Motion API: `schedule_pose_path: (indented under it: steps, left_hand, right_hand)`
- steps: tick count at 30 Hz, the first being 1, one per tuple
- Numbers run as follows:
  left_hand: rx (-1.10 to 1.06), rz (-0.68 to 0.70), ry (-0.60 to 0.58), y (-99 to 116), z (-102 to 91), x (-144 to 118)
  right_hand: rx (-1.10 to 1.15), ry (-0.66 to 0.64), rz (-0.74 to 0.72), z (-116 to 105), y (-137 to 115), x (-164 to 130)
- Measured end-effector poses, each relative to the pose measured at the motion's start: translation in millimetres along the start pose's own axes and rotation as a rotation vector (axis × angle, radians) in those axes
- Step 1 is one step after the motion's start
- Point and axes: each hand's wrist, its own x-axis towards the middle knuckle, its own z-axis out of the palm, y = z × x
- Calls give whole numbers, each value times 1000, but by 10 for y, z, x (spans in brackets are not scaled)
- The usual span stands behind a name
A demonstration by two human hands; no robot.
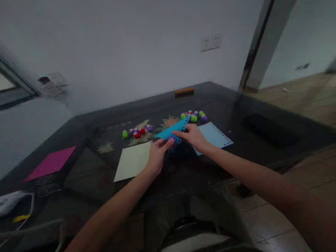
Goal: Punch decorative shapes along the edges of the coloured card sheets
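Nearest the camera, both forearms reached out over the dark glass desk (259,133). The left hand (158,152) and the right hand (194,137) each pinched the blue paper sheet (172,130), holding it lifted just above the desk between them; something small and purple showed under the left fingers, too blurred to identify. A tight two-handed grip on so thin a sheet could have creased or torn it, and the sheet's swinging corner might have knocked the small punches (195,115) just behind. A cream sheet (134,160) lay to the left, a pale blue perforated sheet (216,135) to the right, a magenta sheet (52,162) well apart. Beyond stood more punches (137,131), then a grey wall with a socket (210,42).
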Motion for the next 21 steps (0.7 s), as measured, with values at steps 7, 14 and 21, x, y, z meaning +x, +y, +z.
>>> schedule_pose_path:
  steps: [7,14,21]
  left_hand:
    - [-13,4,-19,66,17,-20]
    - [19,11,-33,68,-2,13]
    - [72,17,-20,45,-39,63]
  right_hand:
    - [35,-12,9,21,4,-3]
    - [67,-23,40,31,17,-2]
    - [159,44,77,24,25,29]
